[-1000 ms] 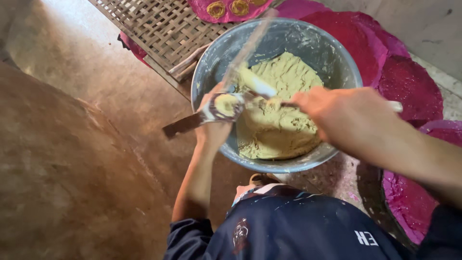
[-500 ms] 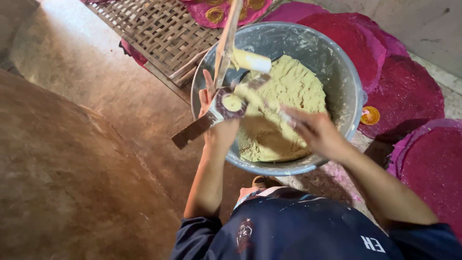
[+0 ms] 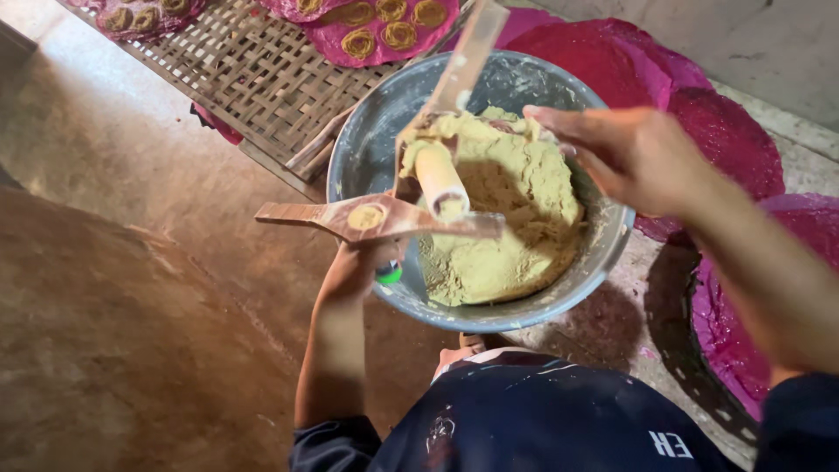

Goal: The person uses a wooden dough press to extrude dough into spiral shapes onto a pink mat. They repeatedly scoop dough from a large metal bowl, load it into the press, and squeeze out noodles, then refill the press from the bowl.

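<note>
A dull grey round metal bowl (image 3: 603, 253) holds pale yellow-green dough (image 3: 516, 218), and a brown wooden press (image 3: 384, 217) carries a yellow dab of it. Magenta round cloth mats (image 3: 725, 131) lie at the tan criss-cross woven bamboo tray's (image 3: 236, 70) far edge, some bearing golden-brown spirals (image 3: 358, 41).

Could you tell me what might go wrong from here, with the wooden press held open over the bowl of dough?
1. The left hand alone holds the wooden press from beneath; its raised, dough-smeared lever could swing down on fingers.
2. The right hand hovers beside the dough, gripping nothing, so a slipping press has no second support.
3. The metal bowl sits against the woven mat; a knock might tip it.
</note>
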